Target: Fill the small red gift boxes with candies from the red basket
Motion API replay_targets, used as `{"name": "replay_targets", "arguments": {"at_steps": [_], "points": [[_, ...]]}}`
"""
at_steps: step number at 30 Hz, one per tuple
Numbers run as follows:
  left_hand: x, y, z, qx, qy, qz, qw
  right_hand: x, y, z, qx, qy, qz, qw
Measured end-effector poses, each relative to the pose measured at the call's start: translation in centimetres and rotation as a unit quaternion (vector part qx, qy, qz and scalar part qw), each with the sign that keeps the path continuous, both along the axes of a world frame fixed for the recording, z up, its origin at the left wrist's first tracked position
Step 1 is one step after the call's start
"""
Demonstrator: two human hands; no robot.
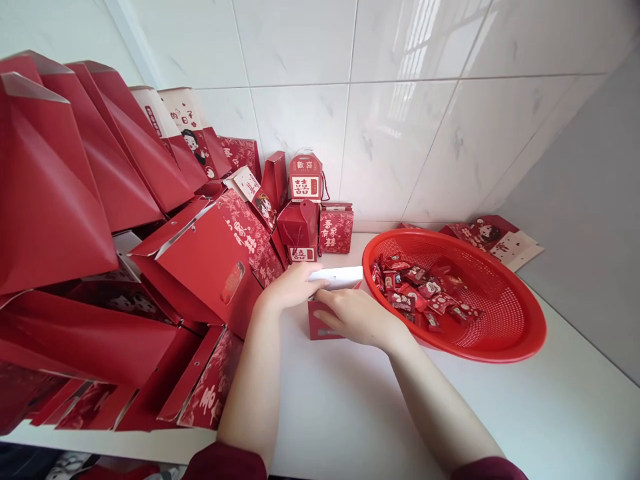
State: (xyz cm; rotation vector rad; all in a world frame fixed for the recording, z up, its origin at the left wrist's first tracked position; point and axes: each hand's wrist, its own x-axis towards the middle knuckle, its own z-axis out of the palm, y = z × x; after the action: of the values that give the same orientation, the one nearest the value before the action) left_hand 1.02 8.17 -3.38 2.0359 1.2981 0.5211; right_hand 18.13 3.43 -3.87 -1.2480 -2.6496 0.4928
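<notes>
A small red cardboard gift box (323, 329) stands upright on the white surface, its white-lined flap (340, 274) raised at the back. My left hand (291, 285) is closed at the left rim, with its fingers against the flap. Over the box's mouth lies my right hand (357, 313), fingers bent across the near rim and thumb by the front face. The two hands almost meet at the opening. What is inside the box is hidden beneath them. Close by on the right, a red plastic basket (520, 333) contains several wrapped candies (425, 288).
Many red gift boxes (200, 260) are piled along the left, close to my left arm. Several finished-looking boxes (306, 179) stand against the tiled wall (300, 113). Flat printed cardboard pieces (500, 241) lie behind the basket. A grey panel (590, 200) borders the right side.
</notes>
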Motion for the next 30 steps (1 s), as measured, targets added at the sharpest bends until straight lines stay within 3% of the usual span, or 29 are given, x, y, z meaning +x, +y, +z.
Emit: {"name": "replay_targets", "arguments": {"at_steps": [8,14,17,20,26,28,30], "points": [[-0.3,0.1,0.0,0.008,0.037,-0.011,0.999,0.0,-0.2,0.2,-0.015,0.032,-0.004,0.999],[-0.5,-0.2,1.0,0.026,0.018,-0.026,0.999,2.6,-0.7,2.2,-0.011,0.152,-0.029,0.988],[-0.5,-0.3,1.4,0.024,-0.009,0.008,1.0,5.8,-1.2,3.6,0.011,0.196,-0.105,0.975],[-0.5,-0.6,1.9,0.026,-0.032,0.029,0.999,9.7,-1.8,4.2,0.014,0.19,-0.239,0.952],[-0.5,-0.9,2.7,0.059,0.001,0.037,0.998,16.5,-1.7,2.3,-0.044,0.057,-0.452,0.889],[-0.6,-0.8,2.8,0.066,0.03,0.045,0.996,17.6,-1.6,1.7,-0.059,0.016,-0.484,0.873],[-0.7,-0.6,2.8,0.073,0.046,0.049,0.995,17.8,-1.7,1.5,-0.069,0.002,-0.482,0.873]]}}
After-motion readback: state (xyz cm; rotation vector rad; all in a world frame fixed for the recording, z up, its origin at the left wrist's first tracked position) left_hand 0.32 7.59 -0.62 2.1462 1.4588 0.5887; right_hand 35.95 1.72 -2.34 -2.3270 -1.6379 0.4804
